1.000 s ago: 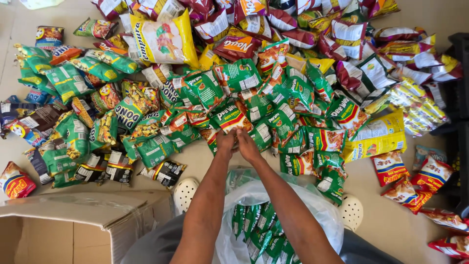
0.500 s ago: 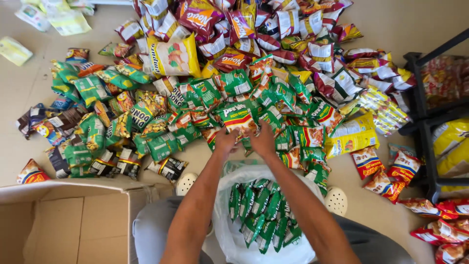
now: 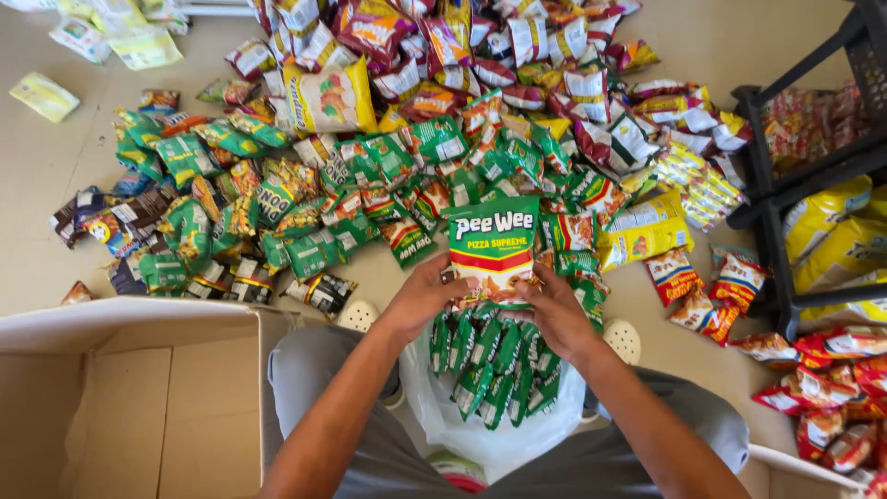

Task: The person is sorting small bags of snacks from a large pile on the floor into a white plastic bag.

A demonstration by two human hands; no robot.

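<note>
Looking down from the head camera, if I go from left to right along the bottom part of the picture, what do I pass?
Open brown cardboard box → left hand → green snack packet with a red band, held up in both hands → right hand → black metal shelf rack holding yellow bags.

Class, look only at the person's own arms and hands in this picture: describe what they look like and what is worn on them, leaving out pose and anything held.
Both forearms are bare with no sleeves in view. The left hand and right hand are bare too: no gloves, and no rings, watch or bracelet can be seen. Five-fingered human hands, no markings visible.
</note>
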